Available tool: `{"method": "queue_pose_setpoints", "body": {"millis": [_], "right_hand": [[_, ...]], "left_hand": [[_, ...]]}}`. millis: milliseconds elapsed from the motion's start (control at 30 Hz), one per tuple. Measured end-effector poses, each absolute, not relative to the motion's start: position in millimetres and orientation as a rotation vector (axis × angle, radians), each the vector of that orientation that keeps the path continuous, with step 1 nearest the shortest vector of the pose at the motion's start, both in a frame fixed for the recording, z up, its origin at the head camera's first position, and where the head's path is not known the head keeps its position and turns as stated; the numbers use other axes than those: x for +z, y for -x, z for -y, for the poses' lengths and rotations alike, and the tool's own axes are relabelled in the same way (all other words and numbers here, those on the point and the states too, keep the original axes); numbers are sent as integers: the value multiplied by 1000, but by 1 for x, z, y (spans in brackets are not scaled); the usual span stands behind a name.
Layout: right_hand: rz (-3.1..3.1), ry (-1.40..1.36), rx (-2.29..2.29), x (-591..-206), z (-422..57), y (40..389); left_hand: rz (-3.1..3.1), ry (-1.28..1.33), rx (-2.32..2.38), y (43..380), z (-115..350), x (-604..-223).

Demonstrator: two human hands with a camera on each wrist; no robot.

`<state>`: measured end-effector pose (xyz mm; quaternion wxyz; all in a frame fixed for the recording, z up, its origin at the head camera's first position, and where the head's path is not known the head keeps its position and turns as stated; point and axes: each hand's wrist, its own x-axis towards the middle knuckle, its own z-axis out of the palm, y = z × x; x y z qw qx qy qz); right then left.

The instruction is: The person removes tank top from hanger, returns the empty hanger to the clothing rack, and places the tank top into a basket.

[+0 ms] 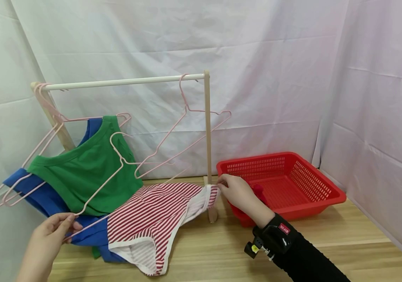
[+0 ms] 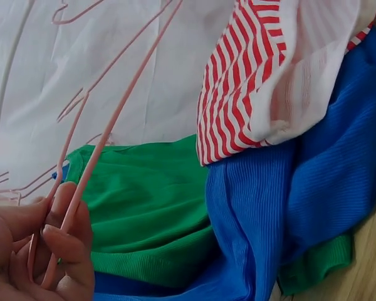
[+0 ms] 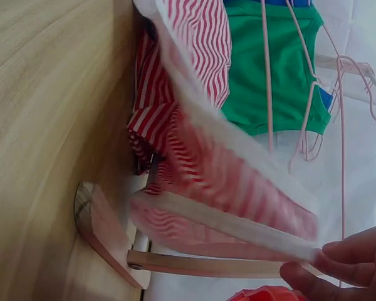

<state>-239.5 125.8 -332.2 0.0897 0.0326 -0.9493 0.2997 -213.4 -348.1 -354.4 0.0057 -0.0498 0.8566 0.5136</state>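
Note:
My left hand [image 1: 51, 235] grips one end of a pink hanger [image 1: 103, 184], its fingers curled round the wire in the left wrist view. A red-and-white striped garment [image 1: 151, 211] with white trim hangs around the hanger's lower bar; whether the far end is inside the cloth is hidden. At the garment's upper right corner, my right hand [image 1: 237, 194] pinches the trimmed edge between thumb and fingers. The right wrist view shows the stretched cloth [image 3: 238, 182] leading to those fingertips. Behind the held hanger are a green sleeveless top [image 1: 91, 164] and blue clothing [image 1: 45, 192] on hangers.
A white rail [image 1: 123, 82] on wooden posts carries the clothes at left and a bare pink hanger [image 1: 186, 109] at right. The right post [image 1: 208, 129] stands just behind my right hand. A red basket [image 1: 313, 199] with a small red item inside sits on the wooden table [image 1: 363, 235].

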Motion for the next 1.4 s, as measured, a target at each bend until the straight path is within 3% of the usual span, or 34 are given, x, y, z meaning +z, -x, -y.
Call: {"method": "queue_pose_setpoints", "body": {"millis": [500,767,1400], "right_hand": [[2773,-219,896,-334,-124,221],[2742,-266,833,-335,-122,211],[2721,-317,731,-341,-118,203]], "left_hand": [[-3149,393,1558,203,302,-331],[-3639,47,1401,202,275,-319],[-3730,-413,1644,229,229,-289]]}}
